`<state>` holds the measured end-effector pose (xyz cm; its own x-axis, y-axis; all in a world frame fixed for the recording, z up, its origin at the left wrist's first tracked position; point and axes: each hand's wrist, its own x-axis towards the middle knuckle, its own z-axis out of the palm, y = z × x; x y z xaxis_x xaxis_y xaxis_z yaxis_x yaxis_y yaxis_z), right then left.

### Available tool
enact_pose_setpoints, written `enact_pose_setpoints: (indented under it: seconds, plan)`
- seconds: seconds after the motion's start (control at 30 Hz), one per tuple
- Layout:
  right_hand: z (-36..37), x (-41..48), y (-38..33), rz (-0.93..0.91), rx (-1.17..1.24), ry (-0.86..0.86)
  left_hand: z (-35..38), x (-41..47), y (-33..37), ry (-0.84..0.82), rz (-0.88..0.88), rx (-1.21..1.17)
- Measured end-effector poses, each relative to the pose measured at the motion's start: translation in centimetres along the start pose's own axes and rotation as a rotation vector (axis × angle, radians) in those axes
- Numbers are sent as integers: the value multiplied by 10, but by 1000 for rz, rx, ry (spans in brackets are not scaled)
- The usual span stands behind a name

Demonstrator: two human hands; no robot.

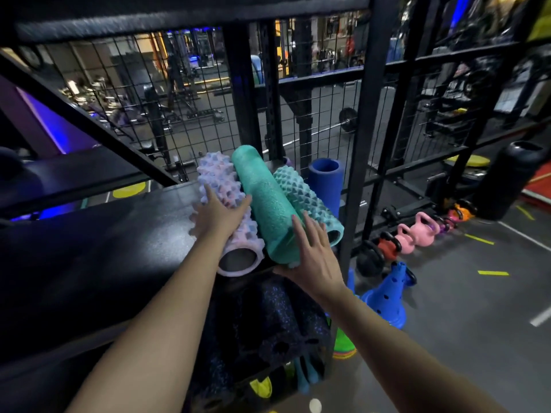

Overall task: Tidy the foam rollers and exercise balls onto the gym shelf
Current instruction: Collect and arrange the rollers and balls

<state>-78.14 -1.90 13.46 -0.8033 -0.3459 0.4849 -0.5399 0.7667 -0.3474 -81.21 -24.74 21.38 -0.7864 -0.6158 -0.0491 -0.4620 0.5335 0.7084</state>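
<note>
Three foam rollers lie side by side on the black gym shelf (98, 251). A pale pink spiky roller (222, 186) is on the left, a smooth teal roller (262, 192) in the middle, and a teal spiky roller (304, 198) on the right. My left hand (216, 217) rests flat on the pink roller with fingers spread. My right hand (313, 251) presses with straight fingers against the near end of the smooth teal roller. A blue smooth roller (325, 180) stands upright behind them by the wire mesh.
Black speckled foam rollers (268, 317) fill the shelf below. A black upright post (357, 162) borders the shelf on the right. On the floor to the right are blue cones (387, 296), pink and red kettlebells (417, 234) and a green cone (343, 344).
</note>
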Motion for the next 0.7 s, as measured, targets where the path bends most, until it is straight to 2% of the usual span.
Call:
enact_pose_setpoints:
  seconds: [0.1,0.2,0.3,0.43,0.5,0.6,0.7]
  plan:
    - [-18,-20,14,15,91,76,-12,-41,4,113,115,-82]
    - [-25,-44,35,154,203,134,-7,-75,-19,168,165,-51]
    - [-19,-63,53,266,193,202,5,-111,-42,275,261,-102]
    - [-10,-92,61,375,252,181,19,-154,-58,473,447,-130]
    - [-1,-105,62,407,262,107,30,-171,-67,518,523,-118]
    - [19,-121,64,408,248,-33,56,-193,-88,401,601,-77]
    - [42,-144,66,447,343,-107,87,-204,-119,173,496,1]
